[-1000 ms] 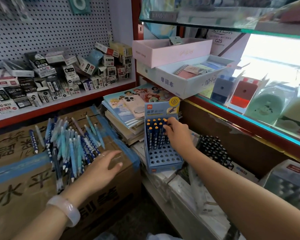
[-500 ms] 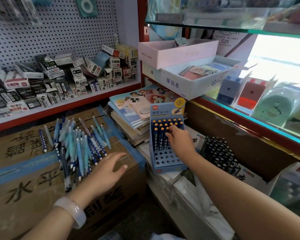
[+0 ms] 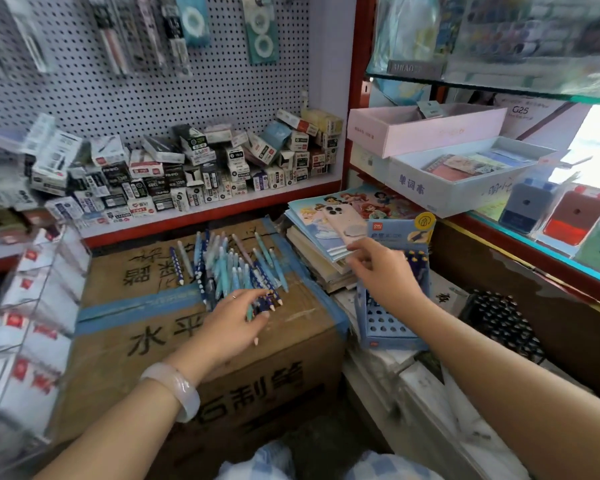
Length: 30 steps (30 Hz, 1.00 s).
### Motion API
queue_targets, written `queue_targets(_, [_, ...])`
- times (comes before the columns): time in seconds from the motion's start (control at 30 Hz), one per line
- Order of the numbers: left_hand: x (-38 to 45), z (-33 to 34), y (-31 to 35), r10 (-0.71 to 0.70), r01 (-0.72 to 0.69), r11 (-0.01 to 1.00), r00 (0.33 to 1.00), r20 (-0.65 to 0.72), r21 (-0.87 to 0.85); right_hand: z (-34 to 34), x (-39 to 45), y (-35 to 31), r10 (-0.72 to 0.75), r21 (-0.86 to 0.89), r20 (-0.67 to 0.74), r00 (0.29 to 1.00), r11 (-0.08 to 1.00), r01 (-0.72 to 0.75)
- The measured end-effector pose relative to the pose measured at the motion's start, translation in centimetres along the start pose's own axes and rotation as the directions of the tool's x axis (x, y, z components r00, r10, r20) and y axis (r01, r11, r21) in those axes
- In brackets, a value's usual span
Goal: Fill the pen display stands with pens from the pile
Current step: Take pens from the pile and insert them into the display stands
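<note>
A stationery shop; pegboard (image 3: 136, 95) hung with packaged goods; shelf (image 3: 187, 216) of boxed refills.

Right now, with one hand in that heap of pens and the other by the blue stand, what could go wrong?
The left hand gathers several pens at once from the pile, which lies near the cardboard box's front edge, so loose ones might roll off. The right hand hangs in front of the blue stand, which sits tilted on stacked goods; a nudge could tip it. A phone on the books beside it could get knocked.
</note>
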State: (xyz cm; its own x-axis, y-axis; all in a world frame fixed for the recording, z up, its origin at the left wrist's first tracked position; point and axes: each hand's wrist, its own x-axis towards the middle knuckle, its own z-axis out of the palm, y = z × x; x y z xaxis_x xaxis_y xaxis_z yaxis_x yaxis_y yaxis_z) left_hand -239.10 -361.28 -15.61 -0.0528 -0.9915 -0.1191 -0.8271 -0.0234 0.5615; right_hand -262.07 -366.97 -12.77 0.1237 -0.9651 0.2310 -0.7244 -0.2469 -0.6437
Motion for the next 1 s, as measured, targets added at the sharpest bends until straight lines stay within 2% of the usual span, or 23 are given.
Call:
queue_targets(0.1, [-0.5,-1.7,-2.1,-0.068,0.067,0.998,0.997,-0.042,-0.021,2.5,0.5,-2.7,-0.043,-0.003,0.130,0.991,0.999,0.044])
queue_targets(0.2, [-0.4,-3.2,-4.4,-0.137,0.130,0.988,0.987,-0.086,-0.082,5.6,1.4,-4.5,-0.077,0.002,0.200,0.977,0.997,0.079])
queue_targets(0.43, [2.4,-4.2,-8.8,-0.347,0.318,0.922,0.932,-0.104,-0.222,13.1,3.5,-6.5,-0.008,0.088,0.274,0.962,0.996,-0.016])
queue_targets(0.57, [6.0,-4.3,-9.0,-0.426,0.399,0.887,0.902,-0.075,-0.232,15.4,4.3,-6.1,-0.001,0.091,0.284,0.959,0.996,-0.026])
queue_targets(0.67, [9.5,-5.1,-9.6,-0.440,0.408,0.878,0.894,-0.088,-0.251,15.9,5.2,-5.4,-0.001,0.103,0.267,0.964,0.994,-0.027])
queue_targets(0.8, [13.6,-5.6,-9.7,-0.442,0.422,0.894,0.886,-0.137,-0.151,15.9,6.8,-4.6,-0.002,0.097,0.269,0.963,0.995,-0.025])
queue_targets(1.0, [17.3,-4.5,-9.1,-0.386,0.395,0.908,0.918,-0.091,0.138,15.4,8.1,-3.7,0.004,0.082,0.260,0.966,0.996,-0.026])
